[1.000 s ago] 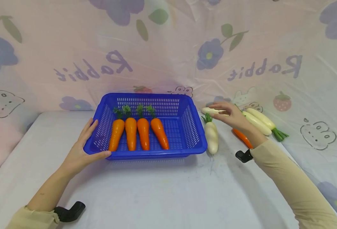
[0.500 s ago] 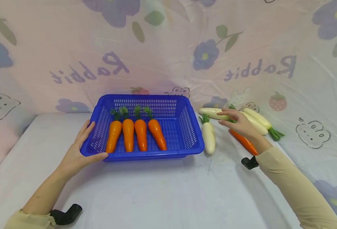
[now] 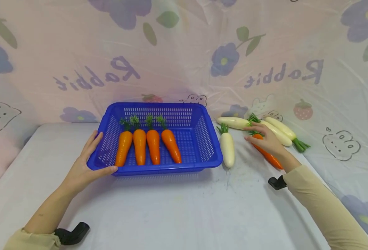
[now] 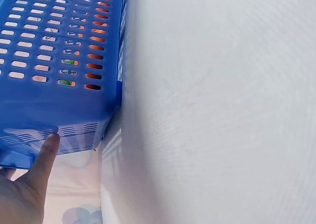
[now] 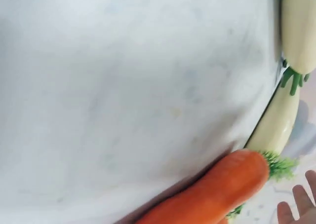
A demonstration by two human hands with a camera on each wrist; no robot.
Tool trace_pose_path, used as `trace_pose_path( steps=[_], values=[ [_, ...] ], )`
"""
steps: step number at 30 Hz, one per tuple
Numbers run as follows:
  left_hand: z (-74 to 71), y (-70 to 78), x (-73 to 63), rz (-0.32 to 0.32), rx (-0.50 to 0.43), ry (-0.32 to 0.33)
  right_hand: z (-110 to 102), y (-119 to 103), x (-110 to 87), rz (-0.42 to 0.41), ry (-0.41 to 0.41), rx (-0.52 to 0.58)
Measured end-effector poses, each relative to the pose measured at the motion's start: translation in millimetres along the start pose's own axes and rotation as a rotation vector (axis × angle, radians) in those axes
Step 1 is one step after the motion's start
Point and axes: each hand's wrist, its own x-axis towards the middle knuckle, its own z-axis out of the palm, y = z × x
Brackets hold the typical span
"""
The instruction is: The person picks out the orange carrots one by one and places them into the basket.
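Observation:
A blue plastic basket (image 3: 168,169) holds several orange carrots (image 3: 140,146) lying side by side with green tops toward the back. My left hand (image 3: 80,172) rests on its near left corner, thumb along the front rim and fingers against the left side. In the left wrist view, one straight finger (image 4: 45,160) touches the basket wall. To the right, my right hand (image 3: 271,142) hovers over the leafy end of a loose carrot (image 3: 269,156). Its fingers look spread and apart from the carrot (image 5: 212,189) in the right wrist view. Another orange piece is partly hidden beneath.
A white radish (image 3: 227,150) with green leaves lies just right of the basket. More white radishes (image 3: 234,123) lie along the back right, near the table's edge and the printed curtain (image 3: 184,52). White cloth (image 3: 184,211) covers the table.
My right hand has moved right and a little toward me, from above the radish next to the basket to the loose carrot. The left hand stays on the basket.

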Motion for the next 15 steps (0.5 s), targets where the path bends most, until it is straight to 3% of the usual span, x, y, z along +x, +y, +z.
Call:
trace_pose_path(
  steps=[9,15],
  values=[
    [-0.6,1.6,0.2,0.01,0.009,0.003,-3.6,13.7,-6.5,0.085,-0.039,-0.047],
    [-0.3,1.5,-0.5,0.008,0.012,0.004,-2.6,20.1,-9.2,0.085,-0.054,-0.066]
  ],
)
